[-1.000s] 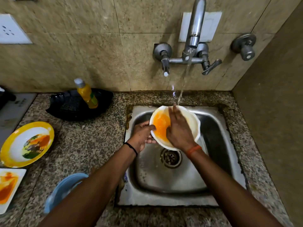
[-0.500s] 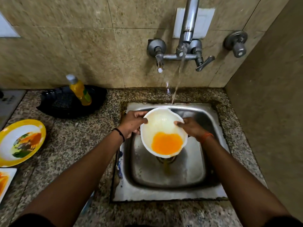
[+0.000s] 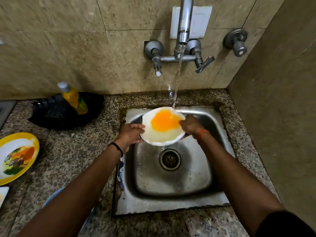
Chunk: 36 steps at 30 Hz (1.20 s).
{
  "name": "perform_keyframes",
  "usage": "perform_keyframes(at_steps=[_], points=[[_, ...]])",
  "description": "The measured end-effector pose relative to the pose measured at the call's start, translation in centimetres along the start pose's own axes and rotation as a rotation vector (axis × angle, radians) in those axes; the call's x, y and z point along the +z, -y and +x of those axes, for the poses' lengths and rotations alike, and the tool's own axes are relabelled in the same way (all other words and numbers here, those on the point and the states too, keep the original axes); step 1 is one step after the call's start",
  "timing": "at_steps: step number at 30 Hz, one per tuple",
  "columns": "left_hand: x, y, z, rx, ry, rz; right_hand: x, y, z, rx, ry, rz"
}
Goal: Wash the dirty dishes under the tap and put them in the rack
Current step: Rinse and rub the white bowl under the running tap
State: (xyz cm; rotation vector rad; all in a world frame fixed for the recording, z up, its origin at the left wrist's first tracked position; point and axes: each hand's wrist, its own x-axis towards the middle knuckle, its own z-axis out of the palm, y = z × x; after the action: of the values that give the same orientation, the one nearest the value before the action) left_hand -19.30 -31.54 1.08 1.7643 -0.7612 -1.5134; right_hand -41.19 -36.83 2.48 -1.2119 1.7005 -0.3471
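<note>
A white bowl (image 3: 162, 135) with an orange stain on its inside is held over the steel sink (image 3: 213, 199). My left hand (image 3: 130, 134) grips its left rim and my right hand (image 3: 189, 125) grips its right rim. Water runs from the wall tap (image 3: 183, 29) and lands on the bowl's far edge; a trickle drips off its near edge toward the drain (image 3: 169, 159). A black rack (image 3: 56, 115) lies on the counter at the back left.
A yellow soap bottle (image 3: 74, 98) stands in the black rack. A dirty yellow-rimmed plate (image 3: 16, 157) and a white square plate's corner (image 3: 3, 194) lie at the left edge. A blue bowl (image 3: 51, 199) shows beneath my left forearm. A wall stands close on the right.
The right hand stopped rubbing inside the bowl and took hold of its right rim. The bowl was tipped, so the orange stain shifted from near side to far side, back under the stream.
</note>
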Motion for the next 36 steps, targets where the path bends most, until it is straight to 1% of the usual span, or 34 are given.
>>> perform_keyframes(at_steps=[2, 4, 6, 8, 9, 11, 12, 14, 16, 19, 21, 23, 26, 28, 30, 32, 34, 36], points=[[0.8, 0.7, -0.1, -0.054, 0.026, 0.028, -0.2, 1.8, -0.5, -0.092, -0.097, -0.187], [2.0, 0.6, -0.4, -0.030, 0.007, 0.042, 0.2, 2.9, -1.3, -0.197, -0.191, -0.410], [3.0, -0.1, -0.2, 0.014, 0.012, 0.008, 1.2, 3.0, -2.3, -0.338, -0.254, -0.568], [3.5, -1.5, 0.3, -0.021, 0.052, -0.108, 2.3, 2.5, -3.3, -0.492, -0.300, -0.688], [3.5, -2.3, 0.6, -0.058, 0.073, -0.219, 2.9, 2.1, -3.8, -0.558, -0.309, -0.730], [3.3, -3.9, 1.0, -0.125, 0.112, -0.498, 3.8, 1.5, -4.5, -0.655, -0.293, -0.709], [3.4, -4.3, 1.1, -0.145, 0.107, -0.593, 4.2, 1.1, -4.8, -0.690, -0.281, -0.676], [4.0, -4.7, 0.7, -0.165, 0.046, -0.659, 4.9, 0.4, -5.0, -0.769, -0.300, -0.667], [4.9, -4.7, 0.3, -0.170, -0.009, -0.717, 5.1, -0.4, -4.7, -0.836, -0.355, -0.707], [5.9, -5.1, 0.1, -0.174, -0.010, -0.764, 4.6, -1.5, -4.2, -0.833, -0.378, -0.693], [6.5, -5.3, 0.2, -0.172, 0.048, -0.719, 4.3, -2.4, -3.9, -0.800, -0.334, -0.652], [7.0, -5.1, 0.4, -0.152, 0.127, -0.610, 4.2, -3.0, -3.6, -0.776, -0.284, -0.580], [6.8, -5.1, 0.0, -0.087, 0.197, -0.431, 3.8, -3.1, -2.8, -0.785, -0.210, -0.456], [6.2, -5.4, -0.2, -0.048, 0.237, -0.359, 3.3, -2.8, -2.4, -0.776, -0.122, -0.391], [5.4, -5.6, -0.4, 0.004, 0.275, -0.245, 2.3, -2.0, -2.2, -0.693, -0.026, -0.283], [4.5, -5.6, -0.9, 0.096, 0.330, -0.040, 0.9, -0.8, -1.7, -0.579, 0.043, -0.154], [3.8, -5.9, -1.4, 0.192, 0.416, 0.127, -0.5, 0.2, -0.9, -0.539, 0.090, -0.088], [3.0, -6.4, -1.6, 0.208, 0.485, 0.125, -1.4, 0.9, -0.5, -0.533, 0.154, -0.028]])
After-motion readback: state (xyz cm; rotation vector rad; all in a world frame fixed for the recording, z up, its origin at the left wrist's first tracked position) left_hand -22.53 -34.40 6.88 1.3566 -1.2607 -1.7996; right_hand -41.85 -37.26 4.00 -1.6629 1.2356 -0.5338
